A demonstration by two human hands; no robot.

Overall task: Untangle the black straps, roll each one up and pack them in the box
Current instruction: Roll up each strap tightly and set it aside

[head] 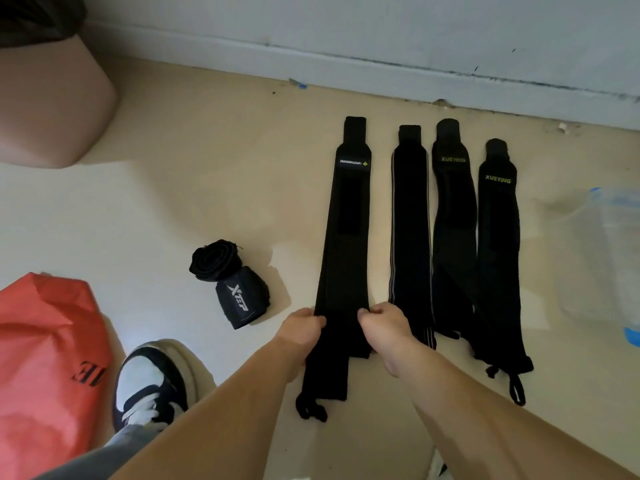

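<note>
Several black straps lie flat side by side on the floor, pointing toward the wall. The leftmost strap [346,237] carries a white label near its far end. My left hand [304,329] pinches its left edge and my right hand [384,325] pinches its right edge, both near its close end. To its right lie a strap with grey edge stripes [410,230] and two straps marked XUEYING [453,216] [498,244]. A rolled strap [228,278] marked XTEP lies on the floor to the left. The clear plastic box [602,258] with blue trim stands at the far right.
A red bag [45,358] sits at the lower left beside my shoe [156,379]. A pink cushioned object [52,109] fills the upper left. The wall and skirting board [381,74] run along the back.
</note>
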